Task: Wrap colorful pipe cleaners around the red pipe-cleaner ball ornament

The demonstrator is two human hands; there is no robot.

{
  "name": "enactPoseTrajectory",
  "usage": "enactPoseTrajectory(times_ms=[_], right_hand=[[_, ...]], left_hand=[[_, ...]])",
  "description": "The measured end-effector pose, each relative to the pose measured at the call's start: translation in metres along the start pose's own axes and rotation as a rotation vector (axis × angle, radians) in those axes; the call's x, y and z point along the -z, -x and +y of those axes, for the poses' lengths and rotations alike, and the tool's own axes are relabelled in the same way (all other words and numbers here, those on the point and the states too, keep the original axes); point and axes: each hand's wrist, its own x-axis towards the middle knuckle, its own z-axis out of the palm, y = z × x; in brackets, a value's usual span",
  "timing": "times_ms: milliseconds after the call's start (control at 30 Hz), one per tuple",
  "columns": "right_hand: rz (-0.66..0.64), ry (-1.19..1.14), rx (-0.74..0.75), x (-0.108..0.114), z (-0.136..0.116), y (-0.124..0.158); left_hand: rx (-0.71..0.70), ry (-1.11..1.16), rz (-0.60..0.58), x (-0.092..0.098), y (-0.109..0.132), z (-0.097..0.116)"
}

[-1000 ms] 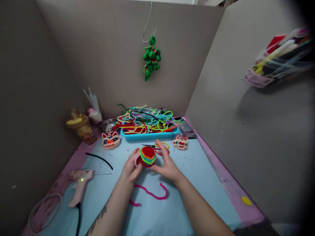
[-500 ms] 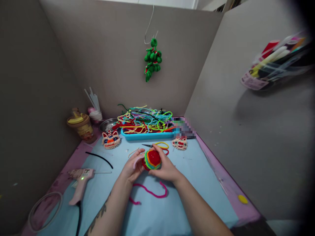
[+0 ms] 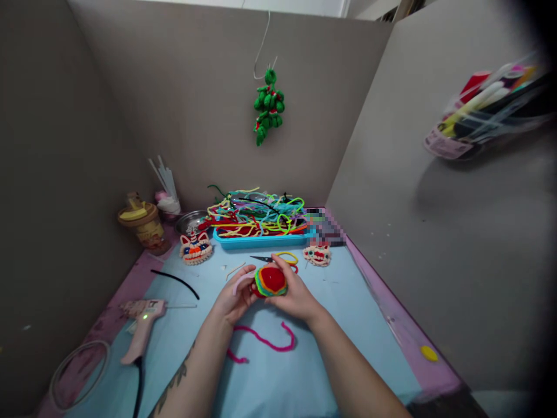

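Note:
Between my two hands is a small round fuzzy craft piece (image 3: 273,280) with a red middle and orange, yellow, green and blue rings. My left hand (image 3: 236,297) grips its left side, and a pale pink strip (image 3: 243,281) sticks out there beside the fingers. Around the right side curl the fingers and thumb of my right hand (image 3: 296,293). Below them a magenta pipe cleaner (image 3: 270,343) lies bent on the blue mat. Just behind the piece are scissors (image 3: 285,259) with yellow and red handles, partly hidden by my right hand.
A pink glue gun (image 3: 143,328) lies at left near a black pipe cleaner (image 3: 176,281). At the back, a blue tray (image 3: 261,241) holds many coloured pipe cleaners. Two lion-like faces (image 3: 195,248) flank the tray's front. A metal bowl (image 3: 191,220) and brown cup (image 3: 145,229) stand back left.
The round piece has tilted and turned slightly in my hands. My fingers have shifted a little with it; the things on the mat stay as they were.

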Motion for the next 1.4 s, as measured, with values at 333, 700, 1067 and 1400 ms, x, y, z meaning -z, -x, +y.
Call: enactPoseTrajectory(times_ms=[333,700,1067,1400], right_hand=[[0.014,0.145,0.167,0.006,0.000,0.001],[-0.047,0.217,0.083,0.004,-0.011,0.000],[0.088,-0.018,-0.152,-0.002,-0.007,-0.005],[0.264,0.009,-0.150,0.000,-0.003,-0.006]], left_hand=[[-0.131,-0.217,-0.007,-0.006,0.008,0.010],[-0.214,-0.649,-0.151,-0.006,0.013,0.011],[-0.608,-0.780,0.061,-0.001,0.012,0.018],[-0.605,-0.856,-0.031,-0.013,0.018,0.017]])
